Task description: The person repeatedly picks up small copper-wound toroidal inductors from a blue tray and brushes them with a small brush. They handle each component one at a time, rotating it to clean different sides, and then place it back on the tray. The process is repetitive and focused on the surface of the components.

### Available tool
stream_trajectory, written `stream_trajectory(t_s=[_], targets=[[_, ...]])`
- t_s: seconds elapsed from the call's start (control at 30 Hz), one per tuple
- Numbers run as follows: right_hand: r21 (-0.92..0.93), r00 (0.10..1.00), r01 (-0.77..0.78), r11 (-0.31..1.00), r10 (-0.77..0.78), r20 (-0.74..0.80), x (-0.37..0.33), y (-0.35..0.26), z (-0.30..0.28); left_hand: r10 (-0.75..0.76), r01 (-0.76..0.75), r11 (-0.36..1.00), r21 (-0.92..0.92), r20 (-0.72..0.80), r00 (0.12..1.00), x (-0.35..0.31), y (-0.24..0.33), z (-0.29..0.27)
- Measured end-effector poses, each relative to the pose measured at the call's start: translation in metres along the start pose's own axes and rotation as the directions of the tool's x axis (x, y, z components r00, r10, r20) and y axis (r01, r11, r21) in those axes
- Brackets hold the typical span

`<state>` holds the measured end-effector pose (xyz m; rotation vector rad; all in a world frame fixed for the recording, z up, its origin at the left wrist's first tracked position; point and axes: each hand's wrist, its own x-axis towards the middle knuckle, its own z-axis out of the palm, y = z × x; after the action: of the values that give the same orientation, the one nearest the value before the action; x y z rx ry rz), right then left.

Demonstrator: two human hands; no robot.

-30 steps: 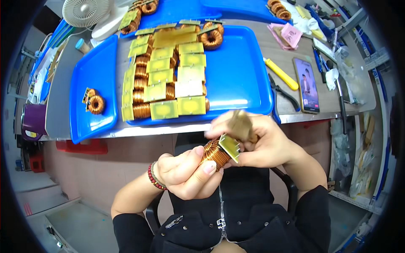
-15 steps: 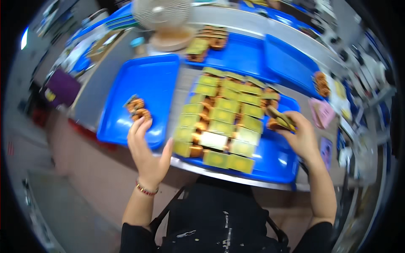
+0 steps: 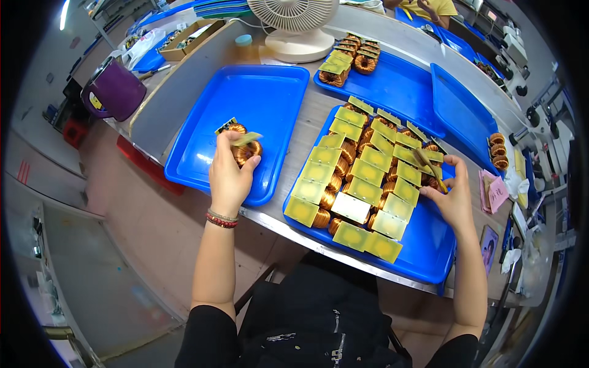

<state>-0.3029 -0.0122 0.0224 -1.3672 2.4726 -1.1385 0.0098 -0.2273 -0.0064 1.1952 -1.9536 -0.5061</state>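
Note:
My left hand (image 3: 230, 168) is closed on a copper-wound ring coil (image 3: 247, 153) with a small yellow-green board, above the left blue tray (image 3: 202, 101). Another coil with a dark-edged board (image 3: 228, 126) touches or lies just behind it. On the right, my right hand (image 3: 451, 193) pinches a coil with a tilted yellow-green board (image 3: 424, 161) at the right side of the middle blue tray (image 3: 423, 260); the fingers partly hide it. Rows of similar coils (image 3: 328, 197) topped with yellow-green boards (image 3: 366, 190) fill most of that tray.
Behind stand a blue tray (image 3: 399, 80) with more coils and a slanted blue tray (image 3: 463, 104). A white fan (image 3: 297, 43), grey partition (image 3: 178, 92) and purple mug (image 3: 113, 92) border the workspace. Pink papers (image 3: 494, 191) and a phone (image 3: 488, 245) lie right. Another person (image 3: 438, 9) sits beyond.
The view has shifted, so the trays appear farther right. My left hand has closed around a coil it was only reaching toward. My right hand stays at the middle tray's right side.

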Motion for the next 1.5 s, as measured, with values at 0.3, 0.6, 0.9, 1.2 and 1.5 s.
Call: stream_trajectory(t_s=[0.3, 0.6, 0.9, 1.2, 1.5], targets=[[-0.167, 0.962, 0.173, 0.971, -0.203, -0.184, -0.020, -0.017, -0.016, 0.306, -0.395, 0.841, -0.370, -0.276, 0.911, -0.063, 0.032, -0.027], [-0.027, 0.786, 0.616, 0.787, -0.616, -0.042, -0.157, -0.102, 0.000, 0.485, -0.405, 0.680, -0.611, -0.040, 0.874, -0.170, 0.088, -0.006], [0.737, 0.989, -0.138, 0.662, 0.054, 0.136, -0.219, -0.037, -0.010, 0.136, 0.424, 0.447, -0.788, 0.528, 0.838, -0.199, 0.116, -0.016], [0.909, 0.964, -0.234, 0.344, -0.038, 0.263, -0.232, -0.051, 0.036, 0.140, 0.596, 0.347, -0.724, 0.669, 0.730, -0.211, 0.132, -0.015], [0.548, 0.905, 0.426, 0.720, -0.336, -0.261, -0.226, -0.040, 0.045, 0.186, 0.710, 0.291, -0.641, 0.766, 0.615, -0.211, 0.136, -0.008]])
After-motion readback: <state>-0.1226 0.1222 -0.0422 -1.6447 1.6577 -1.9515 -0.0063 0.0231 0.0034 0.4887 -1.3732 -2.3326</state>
